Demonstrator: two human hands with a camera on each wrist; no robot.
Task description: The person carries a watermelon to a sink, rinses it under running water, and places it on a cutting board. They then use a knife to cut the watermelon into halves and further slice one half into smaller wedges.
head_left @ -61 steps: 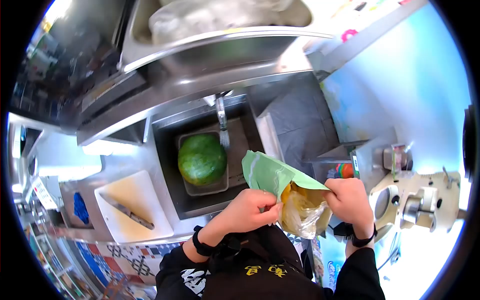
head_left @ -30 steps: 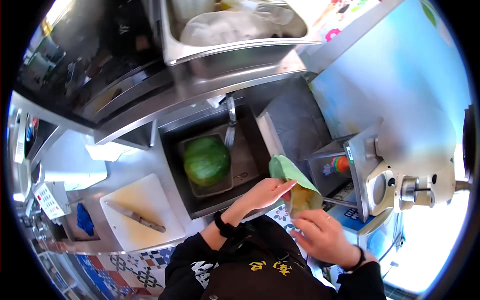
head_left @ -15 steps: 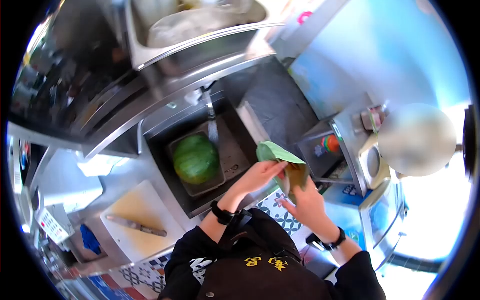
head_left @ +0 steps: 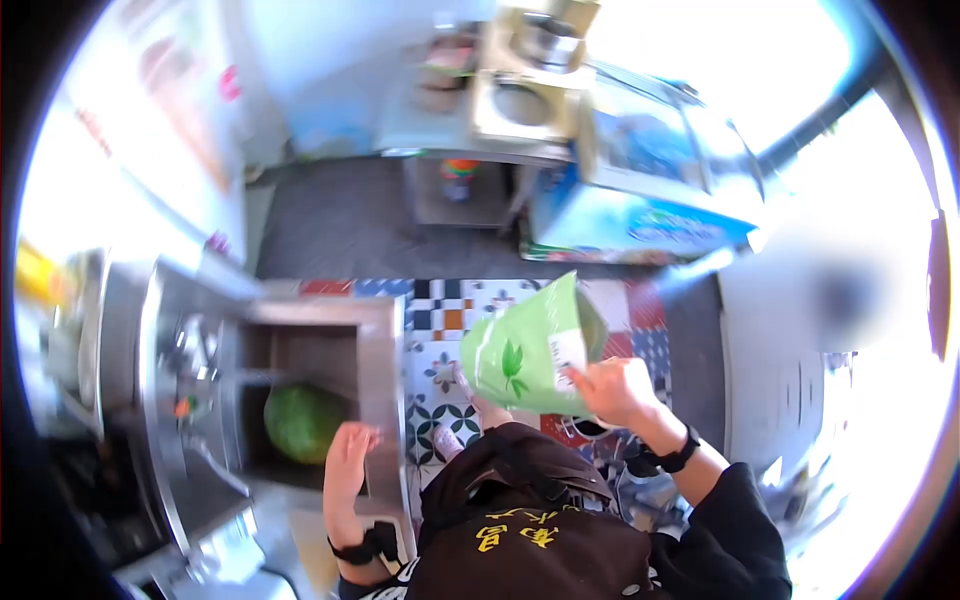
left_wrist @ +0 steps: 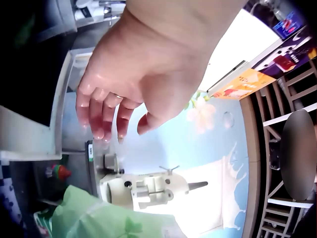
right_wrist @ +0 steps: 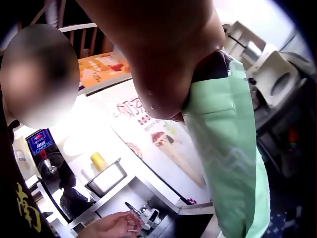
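My right hand (head_left: 617,390) grips the top edge of a light green bag (head_left: 520,355) printed with a darker green leaf. The bag hangs in front of me over the tiled floor, its mouth gaping toward the right; what is inside is hidden. In the right wrist view the same green bag (right_wrist: 225,148) drops down below the hand. My left hand (head_left: 350,460) is over the sink's near edge, beside the watermelon (head_left: 303,423) lying in the basin. Seen in the left wrist view, that left hand (left_wrist: 133,79) holds nothing, its fingers loosely bent.
The sink (head_left: 380,345) lies to my left. Ahead stands a metal table (head_left: 420,125) with a cream-coloured machine (head_left: 525,105) on it, and right of it a blue-and-white chest freezer (head_left: 640,220). A patterned tile floor (head_left: 440,330) spreads below the bag.
The body has turned right, away from the sink. The left hand has let go of the bag and moved left; the right hand now carries it alone.
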